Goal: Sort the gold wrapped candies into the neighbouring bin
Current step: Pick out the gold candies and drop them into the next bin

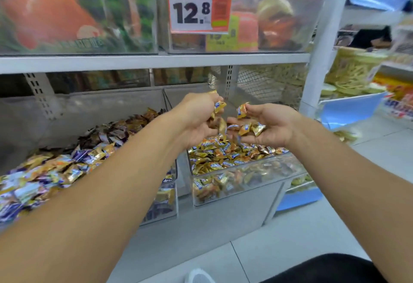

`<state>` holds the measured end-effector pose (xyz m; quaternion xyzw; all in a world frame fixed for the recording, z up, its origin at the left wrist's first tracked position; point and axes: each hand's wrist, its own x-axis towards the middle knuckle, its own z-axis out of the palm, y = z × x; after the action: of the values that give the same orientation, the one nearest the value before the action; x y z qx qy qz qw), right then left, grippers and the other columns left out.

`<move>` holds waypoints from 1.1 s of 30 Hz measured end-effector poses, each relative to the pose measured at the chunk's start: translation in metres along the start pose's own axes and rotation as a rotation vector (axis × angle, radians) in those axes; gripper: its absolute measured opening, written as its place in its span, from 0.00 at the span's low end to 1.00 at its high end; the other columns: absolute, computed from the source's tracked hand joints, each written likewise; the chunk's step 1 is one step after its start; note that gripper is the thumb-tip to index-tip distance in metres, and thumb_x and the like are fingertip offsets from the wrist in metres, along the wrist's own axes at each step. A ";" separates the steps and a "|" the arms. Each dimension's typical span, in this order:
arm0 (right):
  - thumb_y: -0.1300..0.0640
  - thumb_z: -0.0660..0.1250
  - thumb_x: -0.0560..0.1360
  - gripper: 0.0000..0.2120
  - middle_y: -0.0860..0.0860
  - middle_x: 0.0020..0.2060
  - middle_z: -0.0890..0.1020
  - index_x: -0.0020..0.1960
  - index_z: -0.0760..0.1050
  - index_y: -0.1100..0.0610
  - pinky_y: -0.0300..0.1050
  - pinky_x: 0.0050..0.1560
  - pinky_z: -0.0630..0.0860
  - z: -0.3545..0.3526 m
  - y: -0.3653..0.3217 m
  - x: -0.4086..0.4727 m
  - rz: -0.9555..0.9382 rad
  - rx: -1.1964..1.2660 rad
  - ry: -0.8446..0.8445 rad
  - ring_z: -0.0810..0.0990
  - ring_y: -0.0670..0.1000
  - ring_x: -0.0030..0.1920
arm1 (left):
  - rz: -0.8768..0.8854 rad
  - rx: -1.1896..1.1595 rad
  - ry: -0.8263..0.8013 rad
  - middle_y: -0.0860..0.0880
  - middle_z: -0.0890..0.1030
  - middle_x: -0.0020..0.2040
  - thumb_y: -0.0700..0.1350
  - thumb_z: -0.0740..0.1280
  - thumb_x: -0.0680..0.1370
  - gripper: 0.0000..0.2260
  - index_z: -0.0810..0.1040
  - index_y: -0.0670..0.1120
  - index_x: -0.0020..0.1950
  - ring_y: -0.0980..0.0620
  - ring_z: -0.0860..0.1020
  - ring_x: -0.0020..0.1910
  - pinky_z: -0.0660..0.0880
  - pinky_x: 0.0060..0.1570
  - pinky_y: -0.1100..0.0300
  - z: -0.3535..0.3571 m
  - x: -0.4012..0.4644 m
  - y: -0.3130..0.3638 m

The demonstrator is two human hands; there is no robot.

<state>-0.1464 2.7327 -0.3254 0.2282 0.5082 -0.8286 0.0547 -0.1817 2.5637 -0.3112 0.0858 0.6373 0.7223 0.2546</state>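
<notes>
Both bare arms reach forward over the right-hand clear plastic bin point(245, 190) on the lower shelf. Left hand point(199, 119) sits above that bin, fingers curled downward around several gold foil-wrapped candies point(220, 106); one wrapper pokes out above the knuckles. A few candies appear blurred in the air just below the left hand's fingers, above the pile.

Right hand point(271, 126) is held palm up and cupped beside the left hand, fingers loosely curved, a small heap of gold candies lying in the palm and one pinched upright at the fingertips. The two hands are close, nearly touching at the fingertips.

The right bin holds a pile of gold candies only. The neighbouring clear bin point(166, 204) to the left holds mixed wrapped candies point(67, 166): purple, white, brown and gold together.

Above, a grey metal shelf point(156, 60) carries clear boxes of packaged goods, blurred. An orange and white price tag point(199, 7) reads 12.8. Pale tiled floor point(312, 227) below right.
</notes>
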 end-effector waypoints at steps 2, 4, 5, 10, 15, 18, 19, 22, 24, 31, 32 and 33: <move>0.53 0.61 0.83 0.12 0.59 0.60 0.82 0.43 0.75 0.57 0.66 0.48 0.81 -0.003 0.000 0.004 -0.025 -0.094 -0.003 0.80 0.64 0.57 | 0.041 0.078 -0.012 0.45 0.77 0.56 0.47 0.59 0.84 0.10 0.77 0.45 0.58 0.50 0.74 0.41 0.74 0.44 0.57 -0.003 0.007 -0.004; 0.52 0.63 0.82 0.11 0.56 0.56 0.84 0.43 0.77 0.54 0.50 0.40 0.81 -0.004 0.000 0.008 -0.082 -0.243 -0.003 0.81 0.56 0.48 | 0.112 0.208 -0.048 0.48 0.73 0.71 0.51 0.58 0.84 0.16 0.73 0.47 0.70 0.50 0.72 0.66 0.67 0.68 0.49 -0.005 0.012 -0.005; 0.51 0.64 0.81 0.10 0.54 0.53 0.84 0.43 0.78 0.53 0.45 0.38 0.77 -0.002 0.000 0.009 -0.124 -0.317 0.009 0.79 0.52 0.44 | 0.170 0.288 -0.046 0.51 0.69 0.75 0.53 0.57 0.84 0.19 0.71 0.49 0.74 0.53 0.66 0.73 0.59 0.75 0.47 -0.006 0.011 -0.003; 0.60 0.68 0.75 0.06 0.50 0.44 0.83 0.50 0.83 0.57 0.41 0.39 0.73 0.009 0.001 0.015 -0.424 -0.988 0.371 0.78 0.48 0.42 | 0.440 0.417 0.056 0.53 0.83 0.56 0.49 0.62 0.83 0.10 0.83 0.53 0.53 0.54 0.80 0.58 0.78 0.60 0.53 -0.028 -0.009 0.012; 0.58 0.68 0.75 0.09 0.48 0.43 0.85 0.52 0.84 0.52 0.37 0.50 0.76 0.068 0.014 -0.004 -1.020 -1.501 0.262 0.82 0.45 0.45 | 0.500 0.563 0.270 0.47 0.84 0.44 0.45 0.67 0.81 0.07 0.82 0.43 0.50 0.56 0.81 0.38 0.78 0.35 0.61 -0.109 -0.044 0.014; 0.55 0.69 0.76 0.05 0.39 0.36 0.81 0.49 0.83 0.49 0.32 0.41 0.73 0.135 0.049 -0.035 -1.243 -1.506 -0.194 0.79 0.39 0.37 | 0.305 1.115 0.302 0.54 0.84 0.39 0.53 0.72 0.76 0.07 0.83 0.50 0.46 0.60 0.80 0.35 0.77 0.37 0.60 -0.190 -0.071 0.002; 0.54 0.69 0.76 0.06 0.40 0.38 0.81 0.52 0.83 0.48 0.35 0.43 0.74 0.154 0.061 -0.036 -1.198 -1.565 -0.303 0.79 0.41 0.39 | 0.202 1.302 0.273 0.56 0.83 0.39 0.57 0.73 0.74 0.09 0.83 0.52 0.46 0.61 0.79 0.36 0.74 0.38 0.62 -0.211 -0.079 -0.003; 0.53 0.68 0.77 0.12 0.44 0.47 0.82 0.60 0.80 0.48 0.45 0.51 0.76 0.192 0.087 -0.016 -1.041 -1.779 -0.355 0.77 0.47 0.46 | 0.049 1.441 0.199 0.60 0.82 0.44 0.58 0.77 0.69 0.16 0.83 0.54 0.52 0.61 0.80 0.42 0.72 0.41 0.67 -0.244 -0.094 -0.014; 0.51 0.70 0.77 0.14 0.47 0.50 0.83 0.62 0.80 0.50 0.50 0.53 0.77 0.206 0.095 0.001 -0.963 -1.828 -0.338 0.77 0.49 0.48 | 0.056 1.448 0.193 0.56 0.83 0.50 0.54 0.79 0.68 0.19 0.83 0.52 0.57 0.56 0.81 0.46 0.75 0.47 0.62 -0.251 -0.098 -0.016; 0.47 0.75 0.73 0.13 0.52 0.46 0.84 0.52 0.82 0.54 0.51 0.47 0.81 0.237 0.128 0.028 -0.784 -1.941 -0.334 0.81 0.54 0.45 | 0.100 1.442 0.218 0.57 0.82 0.47 0.50 0.80 0.68 0.19 0.83 0.52 0.57 0.58 0.80 0.43 0.72 0.44 0.66 -0.272 -0.102 -0.022; 0.51 0.74 0.74 0.09 0.53 0.45 0.84 0.51 0.83 0.55 0.51 0.46 0.81 0.238 0.127 0.031 -0.808 -1.936 -0.333 0.82 0.54 0.44 | 0.107 1.427 0.196 0.58 0.82 0.46 0.49 0.80 0.68 0.18 0.83 0.52 0.57 0.60 0.80 0.42 0.72 0.43 0.67 -0.273 -0.102 -0.023; 0.55 0.73 0.74 0.06 0.53 0.42 0.84 0.50 0.83 0.56 0.51 0.45 0.81 0.238 0.124 0.033 -0.825 -1.924 -0.330 0.82 0.54 0.41 | 0.119 1.418 0.173 0.59 0.82 0.46 0.49 0.80 0.69 0.17 0.83 0.52 0.56 0.62 0.80 0.42 0.72 0.42 0.67 -0.275 -0.101 -0.023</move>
<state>-0.2127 2.4718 -0.3512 -0.2166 0.9748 -0.0527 -0.0048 -0.2125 2.2760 -0.3609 0.2076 0.9654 0.1513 0.0460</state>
